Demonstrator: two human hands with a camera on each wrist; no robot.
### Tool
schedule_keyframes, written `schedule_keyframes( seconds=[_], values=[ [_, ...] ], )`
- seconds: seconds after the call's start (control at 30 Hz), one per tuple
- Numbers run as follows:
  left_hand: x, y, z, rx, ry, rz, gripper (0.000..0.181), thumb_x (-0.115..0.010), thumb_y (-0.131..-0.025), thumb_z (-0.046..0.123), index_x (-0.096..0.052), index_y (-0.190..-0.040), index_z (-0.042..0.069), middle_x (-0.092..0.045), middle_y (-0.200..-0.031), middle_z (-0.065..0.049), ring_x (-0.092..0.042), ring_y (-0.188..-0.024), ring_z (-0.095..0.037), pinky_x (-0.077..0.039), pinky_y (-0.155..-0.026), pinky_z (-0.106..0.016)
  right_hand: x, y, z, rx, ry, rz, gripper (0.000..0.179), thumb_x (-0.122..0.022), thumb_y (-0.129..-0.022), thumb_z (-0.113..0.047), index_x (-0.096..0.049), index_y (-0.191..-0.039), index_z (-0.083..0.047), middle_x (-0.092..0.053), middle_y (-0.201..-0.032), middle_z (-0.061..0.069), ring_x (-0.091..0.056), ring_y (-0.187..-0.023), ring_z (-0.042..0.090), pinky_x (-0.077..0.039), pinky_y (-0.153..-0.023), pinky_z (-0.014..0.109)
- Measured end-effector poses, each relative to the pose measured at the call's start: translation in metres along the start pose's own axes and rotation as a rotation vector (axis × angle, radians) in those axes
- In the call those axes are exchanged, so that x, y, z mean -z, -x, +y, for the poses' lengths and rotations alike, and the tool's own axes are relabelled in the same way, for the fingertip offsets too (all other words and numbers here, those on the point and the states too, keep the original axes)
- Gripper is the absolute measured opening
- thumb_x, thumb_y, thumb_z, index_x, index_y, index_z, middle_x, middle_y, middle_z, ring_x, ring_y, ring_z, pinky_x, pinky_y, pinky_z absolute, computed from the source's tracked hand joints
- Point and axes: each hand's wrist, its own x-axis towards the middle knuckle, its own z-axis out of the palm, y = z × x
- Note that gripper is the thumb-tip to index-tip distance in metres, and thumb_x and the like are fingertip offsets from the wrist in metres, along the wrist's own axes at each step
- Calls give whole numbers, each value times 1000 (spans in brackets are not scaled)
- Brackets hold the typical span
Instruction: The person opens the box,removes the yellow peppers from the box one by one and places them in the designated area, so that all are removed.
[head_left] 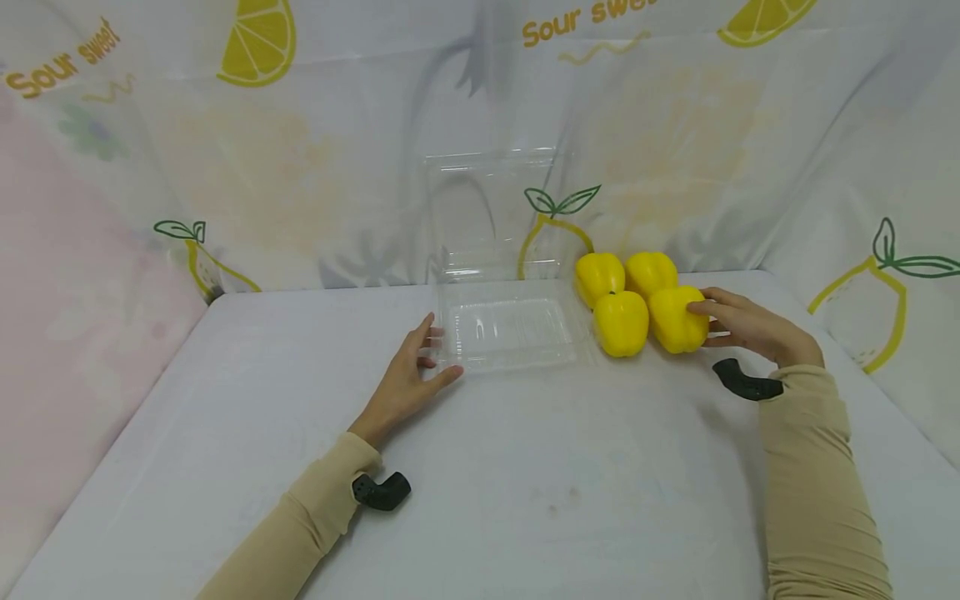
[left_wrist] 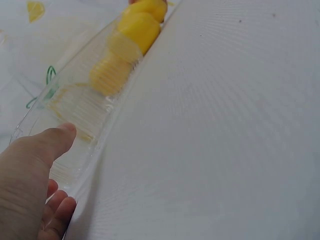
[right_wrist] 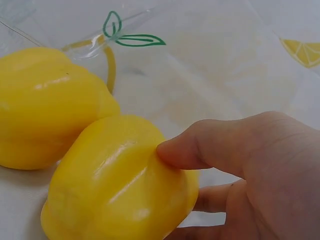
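Several yellow bell peppers stand clustered at the back right of the table. My right hand holds the nearest right bell pepper, its thumb on the upper side and its other fingers behind; the right wrist view shows the thumb pressed to the glossy skin. Left of the cluster lies a clear plastic clamshell box, its lid raised against the cloth behind. At the box's left edge is my left hand, fingers spread along the side and thumb by the front corner.
Another bell pepper stands right beside the box, with two more bell peppers behind. The table has a white cover. A cloth with lemon prints hangs along the back and sides.
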Motion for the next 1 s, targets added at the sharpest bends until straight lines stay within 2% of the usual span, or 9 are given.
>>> schedule_keyframes(
  seconds=[0.13, 0.3, 0.4, 0.7, 1.0],
  values=[
    [0, 0, 1, -5, -1, 0, 89, -72, -84, 31, -17, -151, 10, -45, -138, -9, -58, -102, -28, -48, -93, -41, 0, -2, 2, -4, 7, -10, 77, -38, -100, -44, 0, -149, 2, -10, -152, 28, -29, -131, 43, -47, -99, 41],
    [1, 0, 1, 1, -1, -2, 89, -72, -84, 30, -17, -151, 9, -45, -139, -9, -58, -101, -28, -48, -93, -41, -1, -3, 4, -11, 40, -12, 79, -38, -99, -47, -1, -150, 0, -12, -153, 27, -29, -132, 43, -36, -107, 54],
    [1, 0, 1, 3, -5, -4, 89, -72, -84, 31, -17, -151, 9, -45, -139, -10, -58, -102, -28, -47, -93, -41, -1, -3, 4, -19, 56, -8, 82, -38, -98, -50, 1, -150, 0, -10, -153, 28, -29, -133, 44, -31, -108, 57],
    [0, 0, 1, -4, -9, -1, 90, -72, -84, 32, -17, -151, 10, -45, -139, -9, -58, -103, -27, -48, -93, -41, -1, -3, 3, -22, 63, -24, 81, -38, -99, -50, 0, -150, 0, -10, -153, 28, -27, -133, 44, -30, -108, 58],
    [0, 0, 1, -1, -10, 1, 90, -72, -83, 33, -17, -151, 12, -46, -138, -8, -58, -101, -27, -48, -93, -41, -2, -3, 4, -38, 50, -44, 84, -37, -99, -50, 6, -150, 1, -3, -154, 30, -23, -137, 44, -27, -110, 58]
  ],
)
